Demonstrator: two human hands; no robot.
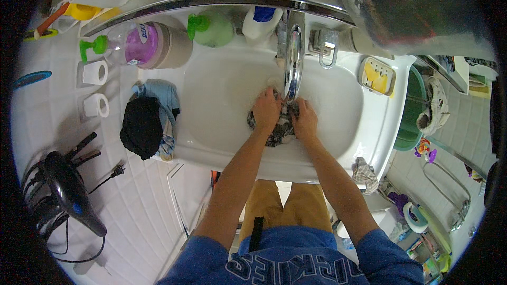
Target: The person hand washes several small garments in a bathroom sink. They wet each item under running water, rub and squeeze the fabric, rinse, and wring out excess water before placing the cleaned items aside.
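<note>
A dark patterned wet cloth lies in the white washbasin, beneath the chrome faucet. My left hand grips the cloth's left side, its fingertips near the faucet's outlet. On the cloth's right side, my right hand has its fingers closed on the fabric. The cloth is bunched between and under both hands, so part of it is hidden. Whether water is running from the spout is hard to tell.
Black cloth and light-blue cloth rest at the basin's left edge. Pump bottles stand behind. A soap dish and a checked cloth sit on the right rim. A hair dryer hangs at left.
</note>
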